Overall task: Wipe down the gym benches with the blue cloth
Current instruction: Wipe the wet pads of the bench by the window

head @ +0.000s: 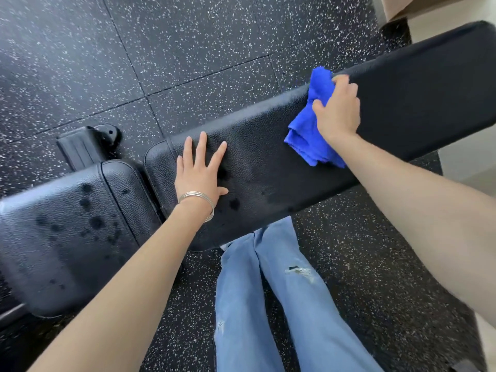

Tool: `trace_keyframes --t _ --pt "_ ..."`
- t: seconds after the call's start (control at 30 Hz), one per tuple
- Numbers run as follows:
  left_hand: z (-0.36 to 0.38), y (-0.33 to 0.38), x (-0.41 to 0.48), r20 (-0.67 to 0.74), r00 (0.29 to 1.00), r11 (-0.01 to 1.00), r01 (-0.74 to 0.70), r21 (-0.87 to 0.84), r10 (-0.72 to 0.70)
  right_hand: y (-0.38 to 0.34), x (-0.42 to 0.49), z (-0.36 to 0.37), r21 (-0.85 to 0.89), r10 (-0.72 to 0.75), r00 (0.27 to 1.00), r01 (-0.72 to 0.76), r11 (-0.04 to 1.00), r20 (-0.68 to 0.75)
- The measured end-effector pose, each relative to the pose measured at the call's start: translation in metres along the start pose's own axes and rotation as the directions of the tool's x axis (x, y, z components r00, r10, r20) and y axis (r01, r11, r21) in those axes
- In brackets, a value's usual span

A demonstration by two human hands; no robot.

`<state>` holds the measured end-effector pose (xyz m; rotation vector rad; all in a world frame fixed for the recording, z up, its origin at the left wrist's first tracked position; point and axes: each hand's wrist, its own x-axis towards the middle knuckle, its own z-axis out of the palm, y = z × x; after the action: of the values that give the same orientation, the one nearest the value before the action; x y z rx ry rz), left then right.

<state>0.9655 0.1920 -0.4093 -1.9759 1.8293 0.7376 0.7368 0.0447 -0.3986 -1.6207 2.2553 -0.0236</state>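
A black padded gym bench runs across the view: its long back pad [268,162] stretches from the centre up to the right, and its shorter seat pad [67,232] lies at the lower left. Dark wet spots dot both pads. A crumpled blue cloth [308,130] lies on the long pad. My right hand [338,108] grips the cloth's upper part and holds it against the pad. My left hand [201,173], with thin bangles at the wrist, rests flat on the near end of the long pad, fingers spread.
Black rubber floor tiles [161,49] with white speckles surround the bench. A black bench foot [86,146] sticks out behind the seat pad. My legs in light blue jeans [268,304] stand close to the bench's near side. A pale floor strip [453,162] lies at the right.
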Motion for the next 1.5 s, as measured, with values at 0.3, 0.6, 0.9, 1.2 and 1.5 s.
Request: trace_keyframes --t 0.3,0.6,0.9,1.2,1.5 --pt "-0.005 0.002 -0.001 -0.002 1.000 0.999 0.016 -0.049 -0.016 -0.072 -0.067 0.042 -0.111 -0.439 0.889 0.452 0.885 0.129" --pt "-0.013 -0.018 -0.008 0.061 0.989 0.986 0.138 -0.096 -0.132 -0.073 -0.037 0.025 -0.179 -0.592 0.737 0.664 0.726 0.326" --pt "-0.016 0.005 -0.006 0.139 0.970 0.979 0.192 0.069 -0.200 -0.015 0.027 -0.010 -0.099 -0.222 0.966 0.236 0.967 0.134" --pt "-0.012 0.000 -0.008 0.112 0.976 0.983 0.186 0.000 -0.185 -0.079 -0.058 0.042 -0.045 -0.450 0.878 0.462 0.886 0.162" --pt "-0.009 -0.014 -0.012 0.077 0.985 0.988 0.154 -0.015 -0.152 -0.085 -0.048 0.033 -0.112 -0.638 0.692 0.703 0.703 0.337"
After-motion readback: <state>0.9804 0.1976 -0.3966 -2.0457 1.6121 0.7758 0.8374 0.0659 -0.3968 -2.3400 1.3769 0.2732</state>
